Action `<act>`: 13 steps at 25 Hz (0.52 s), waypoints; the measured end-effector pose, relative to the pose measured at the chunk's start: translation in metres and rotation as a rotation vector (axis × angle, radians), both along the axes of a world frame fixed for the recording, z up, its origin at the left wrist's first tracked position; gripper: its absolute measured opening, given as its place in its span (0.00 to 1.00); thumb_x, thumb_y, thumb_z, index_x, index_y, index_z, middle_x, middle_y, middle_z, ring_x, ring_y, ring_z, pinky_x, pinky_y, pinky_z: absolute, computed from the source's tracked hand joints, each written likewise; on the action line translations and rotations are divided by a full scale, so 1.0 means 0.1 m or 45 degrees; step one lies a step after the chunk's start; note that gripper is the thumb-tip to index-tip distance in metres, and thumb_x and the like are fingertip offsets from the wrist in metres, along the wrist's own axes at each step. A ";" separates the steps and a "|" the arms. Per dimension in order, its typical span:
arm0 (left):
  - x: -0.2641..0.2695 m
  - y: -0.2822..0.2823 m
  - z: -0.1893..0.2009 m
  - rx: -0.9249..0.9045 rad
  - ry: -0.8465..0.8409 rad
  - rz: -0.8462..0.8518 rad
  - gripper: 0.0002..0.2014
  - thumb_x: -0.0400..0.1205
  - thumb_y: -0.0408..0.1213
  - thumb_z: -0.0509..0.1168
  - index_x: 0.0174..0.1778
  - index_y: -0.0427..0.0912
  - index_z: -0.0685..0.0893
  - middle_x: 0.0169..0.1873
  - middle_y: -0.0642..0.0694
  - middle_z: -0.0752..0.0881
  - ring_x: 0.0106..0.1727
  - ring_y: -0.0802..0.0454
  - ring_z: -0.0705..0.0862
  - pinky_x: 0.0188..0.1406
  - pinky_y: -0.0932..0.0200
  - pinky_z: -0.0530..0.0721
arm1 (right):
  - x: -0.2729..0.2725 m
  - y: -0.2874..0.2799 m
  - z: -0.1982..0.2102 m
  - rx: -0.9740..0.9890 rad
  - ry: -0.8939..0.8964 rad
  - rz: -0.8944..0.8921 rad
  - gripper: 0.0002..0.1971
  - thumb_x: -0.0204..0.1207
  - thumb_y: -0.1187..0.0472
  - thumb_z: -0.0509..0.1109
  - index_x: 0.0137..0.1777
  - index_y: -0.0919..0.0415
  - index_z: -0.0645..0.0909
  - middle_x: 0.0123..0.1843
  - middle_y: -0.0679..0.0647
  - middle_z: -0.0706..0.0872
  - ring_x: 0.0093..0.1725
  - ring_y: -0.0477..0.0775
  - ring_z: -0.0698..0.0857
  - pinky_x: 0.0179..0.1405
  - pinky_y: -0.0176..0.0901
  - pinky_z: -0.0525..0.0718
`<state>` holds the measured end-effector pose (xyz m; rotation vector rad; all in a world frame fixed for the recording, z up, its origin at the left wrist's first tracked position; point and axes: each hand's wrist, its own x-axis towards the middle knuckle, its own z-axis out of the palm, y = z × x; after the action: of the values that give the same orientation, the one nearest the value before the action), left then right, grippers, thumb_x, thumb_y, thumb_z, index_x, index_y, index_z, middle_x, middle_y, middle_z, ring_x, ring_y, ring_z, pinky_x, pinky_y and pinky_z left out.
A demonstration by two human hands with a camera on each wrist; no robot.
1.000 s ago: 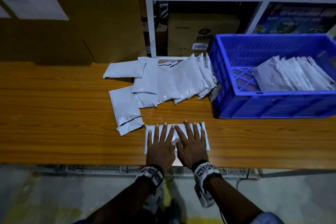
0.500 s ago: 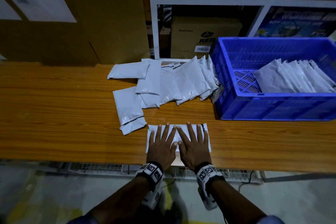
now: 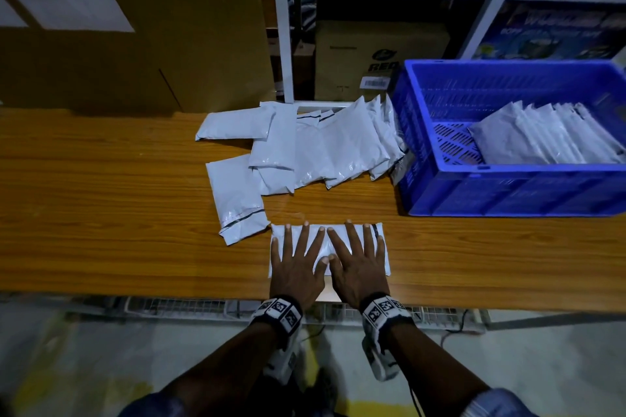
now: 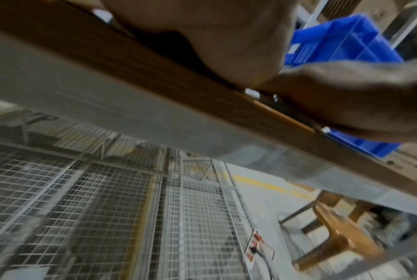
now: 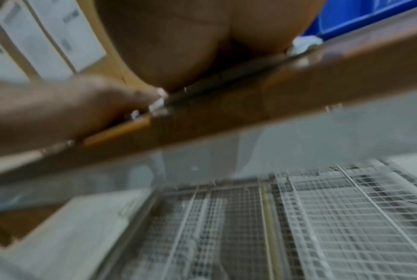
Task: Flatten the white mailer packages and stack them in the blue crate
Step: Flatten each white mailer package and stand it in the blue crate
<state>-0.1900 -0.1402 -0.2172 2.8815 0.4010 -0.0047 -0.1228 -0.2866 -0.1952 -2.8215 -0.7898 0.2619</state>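
White mailer package: pressed flat on wooden table by left hand and right hand, fingers spread straight; blue crate nearby.

Lower centre: your left hand and right hand lie side by side on one mailer. Above it, the mailer pile; at right, the crate holding stacked mailers.

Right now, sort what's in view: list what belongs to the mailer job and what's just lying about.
Job:
- mailer pressed flat by left hand and right hand
- pile of white mailers
- blue crate
- stacked mailers inside it

Lying about:
- cardboard box on shelf
- large carton
- wire racks under the table
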 end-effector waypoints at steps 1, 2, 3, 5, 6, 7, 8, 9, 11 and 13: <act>0.00 0.01 0.00 -0.012 -0.004 0.003 0.29 0.90 0.59 0.38 0.88 0.59 0.53 0.89 0.50 0.49 0.89 0.41 0.46 0.83 0.29 0.49 | 0.01 -0.01 0.00 -0.009 0.020 0.011 0.28 0.85 0.40 0.42 0.85 0.35 0.45 0.88 0.48 0.38 0.86 0.61 0.35 0.82 0.66 0.36; 0.00 0.02 0.01 -0.015 -0.003 0.003 0.29 0.89 0.60 0.39 0.88 0.60 0.52 0.89 0.50 0.48 0.89 0.42 0.46 0.84 0.30 0.48 | 0.03 -0.02 0.02 -0.018 0.043 0.028 0.28 0.85 0.40 0.41 0.85 0.34 0.43 0.88 0.47 0.36 0.86 0.61 0.34 0.82 0.66 0.35; 0.01 0.02 0.01 -0.007 0.001 -0.003 0.29 0.89 0.60 0.40 0.88 0.61 0.50 0.89 0.51 0.47 0.89 0.43 0.45 0.84 0.31 0.46 | 0.05 -0.02 0.06 -0.023 0.072 0.044 0.29 0.84 0.39 0.41 0.85 0.33 0.42 0.87 0.46 0.35 0.85 0.60 0.32 0.81 0.66 0.33; 0.02 0.03 0.02 -0.014 0.022 0.001 0.30 0.88 0.60 0.41 0.88 0.63 0.47 0.89 0.52 0.44 0.89 0.44 0.43 0.84 0.33 0.43 | 0.11 -0.02 0.14 -0.030 0.084 0.082 0.29 0.84 0.39 0.41 0.85 0.35 0.44 0.88 0.47 0.36 0.85 0.61 0.31 0.81 0.66 0.30; 0.02 0.03 0.02 -0.012 0.027 0.001 0.30 0.88 0.60 0.40 0.88 0.63 0.46 0.89 0.52 0.43 0.89 0.44 0.42 0.84 0.33 0.43 | 0.13 -0.02 0.17 -0.028 0.034 0.103 0.29 0.85 0.40 0.42 0.86 0.36 0.45 0.88 0.48 0.37 0.85 0.61 0.32 0.81 0.66 0.31; 0.01 0.03 0.02 -0.001 0.025 0.001 0.30 0.88 0.60 0.39 0.88 0.62 0.45 0.89 0.52 0.43 0.89 0.44 0.41 0.84 0.33 0.43 | 0.13 -0.02 0.19 -0.027 -0.014 0.117 0.28 0.85 0.42 0.43 0.86 0.37 0.46 0.88 0.48 0.38 0.86 0.62 0.33 0.81 0.67 0.32; 0.01 0.03 0.03 0.005 0.025 0.001 0.30 0.88 0.60 0.38 0.88 0.62 0.45 0.89 0.52 0.42 0.89 0.44 0.41 0.84 0.32 0.42 | 0.12 -0.01 0.18 -0.019 -0.026 0.120 0.28 0.86 0.43 0.43 0.86 0.37 0.45 0.88 0.48 0.37 0.86 0.62 0.34 0.82 0.67 0.33; 0.01 0.04 0.04 0.000 0.029 -0.003 0.30 0.88 0.59 0.38 0.88 0.62 0.45 0.89 0.52 0.42 0.89 0.43 0.41 0.84 0.32 0.41 | 0.09 0.00 0.14 -0.011 -0.009 0.110 0.28 0.86 0.43 0.44 0.85 0.36 0.43 0.88 0.48 0.36 0.86 0.61 0.35 0.82 0.67 0.35; 0.01 0.04 0.04 0.004 0.017 -0.021 0.30 0.88 0.57 0.37 0.88 0.60 0.47 0.89 0.51 0.44 0.89 0.42 0.42 0.84 0.32 0.41 | 0.02 0.01 0.03 -0.039 -0.014 0.078 0.28 0.86 0.44 0.44 0.85 0.35 0.41 0.88 0.48 0.37 0.86 0.60 0.36 0.83 0.68 0.39; 0.01 0.03 0.03 0.012 -0.006 -0.023 0.30 0.89 0.57 0.39 0.89 0.58 0.49 0.89 0.50 0.46 0.89 0.42 0.43 0.84 0.32 0.42 | 0.01 0.05 -0.02 -0.083 -0.022 0.050 0.28 0.86 0.44 0.44 0.86 0.37 0.44 0.88 0.50 0.40 0.87 0.60 0.39 0.83 0.68 0.43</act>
<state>-0.1887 -0.1373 -0.2147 2.8934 0.3752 0.0006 -0.1215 -0.2820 -0.1968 -2.8750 -0.8562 0.2747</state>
